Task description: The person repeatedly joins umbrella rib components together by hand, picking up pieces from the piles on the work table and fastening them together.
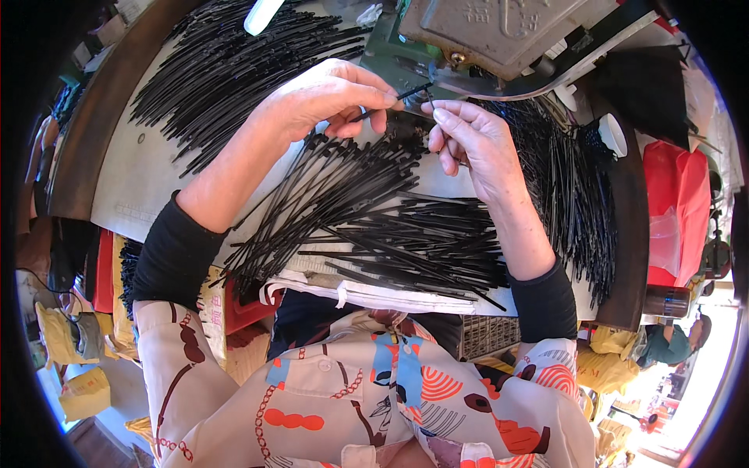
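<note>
My left hand [343, 97] is closed, with a thin black rod [413, 91] pinched between its thumb and fingers. The rod points up and to the right. Facing it, my right hand [472, 140] is closed in a pinch, its fingertips close to the rod's far end. A thin dark sliver shows above those fingertips, too small to name. Below both hands lies a loose pile of black rods [343, 175] on the pale table [117, 187]. The grey-green machine [491, 31] stands just beyond my right hand.
Black rods [226, 70] cover the far left of the table, and another bundle [577, 203] lies at the right beside a white-rimmed cup [612, 136]. A white cloth strip [374, 296] runs along the near edge. A red bag [675, 210] hangs at the right.
</note>
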A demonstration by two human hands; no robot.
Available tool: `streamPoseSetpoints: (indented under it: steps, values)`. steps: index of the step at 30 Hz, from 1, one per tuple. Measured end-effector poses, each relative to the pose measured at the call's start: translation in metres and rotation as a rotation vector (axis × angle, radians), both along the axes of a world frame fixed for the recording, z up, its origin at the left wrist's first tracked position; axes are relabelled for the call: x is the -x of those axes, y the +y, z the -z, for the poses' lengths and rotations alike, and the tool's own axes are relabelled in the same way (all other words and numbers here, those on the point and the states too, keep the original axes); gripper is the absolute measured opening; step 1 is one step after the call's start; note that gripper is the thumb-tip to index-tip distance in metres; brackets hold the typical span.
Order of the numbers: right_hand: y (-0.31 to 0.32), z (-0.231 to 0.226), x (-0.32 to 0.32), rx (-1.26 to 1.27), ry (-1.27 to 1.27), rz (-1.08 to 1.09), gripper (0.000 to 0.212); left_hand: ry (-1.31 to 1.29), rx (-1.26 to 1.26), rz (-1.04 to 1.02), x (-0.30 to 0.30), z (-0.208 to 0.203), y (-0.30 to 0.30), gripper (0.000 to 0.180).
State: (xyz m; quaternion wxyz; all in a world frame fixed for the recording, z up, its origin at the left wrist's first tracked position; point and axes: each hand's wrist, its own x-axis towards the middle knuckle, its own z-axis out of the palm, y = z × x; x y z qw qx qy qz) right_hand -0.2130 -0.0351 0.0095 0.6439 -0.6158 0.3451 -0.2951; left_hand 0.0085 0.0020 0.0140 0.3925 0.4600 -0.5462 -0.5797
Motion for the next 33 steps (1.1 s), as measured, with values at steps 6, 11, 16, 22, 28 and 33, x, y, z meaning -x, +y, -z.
streamPoseSetpoints:
  steps: [6, 11, 16, 22, 28, 33]
  values:
    - [0.003, 0.000, 0.001, -0.034, -0.058, 0.050, 0.027, 0.012, -0.048, -0.040, 0.006, -0.003, 0.002, 0.027]
    - [0.002, 0.003, 0.004, -0.071, -0.190, 0.105, 0.028, 0.118, -0.042, -0.132, 0.018, 0.000, 0.017, 0.027]
    - [0.000, 0.013, 0.020, -0.353, -0.593, 0.197, 0.029, 0.166, -0.053, -0.107, 0.035, -0.005, 0.030, 0.029]
    - [0.002, 0.020, 0.023, -0.275, -0.451, 0.146, 0.025, 0.102, -0.046, 0.045, 0.045, 0.003, 0.037, 0.032]
    - [0.005, 0.015, 0.018, -0.203, -0.401, 0.252, 0.022, -0.862, 0.436, -0.146, 0.002, -0.006, 0.034, 0.022]
    - [0.003, 0.013, 0.022, -0.212, -0.400, 0.226, 0.022, -1.332, 0.520, -0.290, -0.046, 0.007, 0.032, 0.015]
